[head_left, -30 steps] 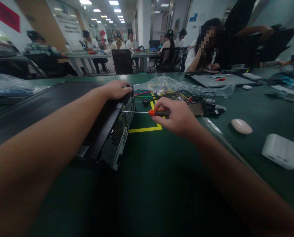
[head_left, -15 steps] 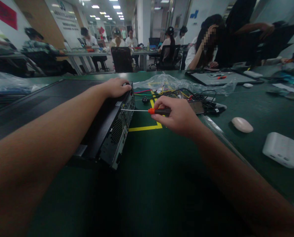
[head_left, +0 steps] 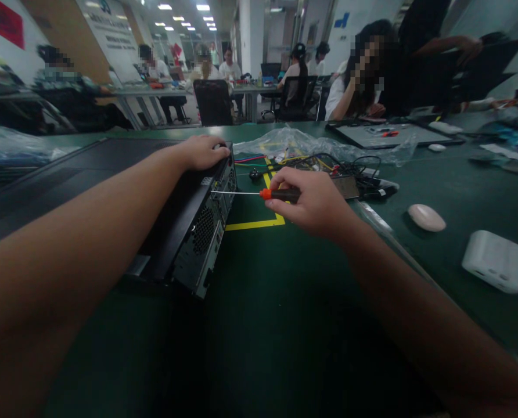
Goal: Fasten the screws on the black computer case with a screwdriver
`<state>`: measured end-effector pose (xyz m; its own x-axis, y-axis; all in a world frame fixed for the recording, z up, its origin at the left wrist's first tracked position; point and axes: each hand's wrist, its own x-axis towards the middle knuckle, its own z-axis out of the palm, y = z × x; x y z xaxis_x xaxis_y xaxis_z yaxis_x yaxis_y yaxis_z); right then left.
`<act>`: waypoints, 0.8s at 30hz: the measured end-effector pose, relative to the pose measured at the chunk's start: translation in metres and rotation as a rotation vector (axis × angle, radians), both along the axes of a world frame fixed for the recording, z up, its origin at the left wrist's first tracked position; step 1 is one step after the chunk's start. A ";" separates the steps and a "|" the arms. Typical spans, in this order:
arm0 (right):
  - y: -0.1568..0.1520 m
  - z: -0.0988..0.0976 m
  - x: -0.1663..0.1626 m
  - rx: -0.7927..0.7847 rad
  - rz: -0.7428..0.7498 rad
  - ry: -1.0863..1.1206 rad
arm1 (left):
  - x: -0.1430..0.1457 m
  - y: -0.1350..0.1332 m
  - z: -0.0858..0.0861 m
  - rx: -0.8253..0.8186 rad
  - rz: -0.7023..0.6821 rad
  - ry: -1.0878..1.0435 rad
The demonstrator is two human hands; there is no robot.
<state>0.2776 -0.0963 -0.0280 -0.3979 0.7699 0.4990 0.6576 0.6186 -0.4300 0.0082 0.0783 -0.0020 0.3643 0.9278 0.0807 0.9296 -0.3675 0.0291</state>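
Observation:
A black desktop computer case [head_left: 189, 226] lies on its side on the green table [head_left: 285, 325], its perforated rear panel facing me. My left hand [head_left: 202, 152] rests closed over the case's far top corner. My right hand [head_left: 311, 200] is closed around the black-and-orange handle of a screwdriver [head_left: 268, 194]. The thin metal shaft points left, and its tip meets the upper edge of the rear panel.
Loose cables and a clear plastic bag [head_left: 320, 152] lie behind my right hand, over yellow tape lines [head_left: 254, 223]. A pale mouse [head_left: 425, 217] and a white box [head_left: 494, 259] sit at the right. A person [head_left: 359, 81] sits across the table; others work at far tables.
Both hands hold almost the same pose. The view has shifted slightly, and the screwdriver tip stays at the case's rear panel.

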 end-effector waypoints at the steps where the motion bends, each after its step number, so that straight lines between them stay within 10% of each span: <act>1: 0.000 0.000 0.000 0.000 0.000 0.001 | 0.001 -0.001 0.001 0.000 -0.002 0.001; 24: -0.001 0.004 -0.001 -0.046 -0.023 -0.036 | 0.000 0.000 0.000 -0.006 0.009 0.017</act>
<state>0.2769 -0.0974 -0.0241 -0.3968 0.8010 0.4483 0.6872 0.5830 -0.4334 0.0085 0.0780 -0.0016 0.3576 0.9313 0.0688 0.9330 -0.3594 0.0157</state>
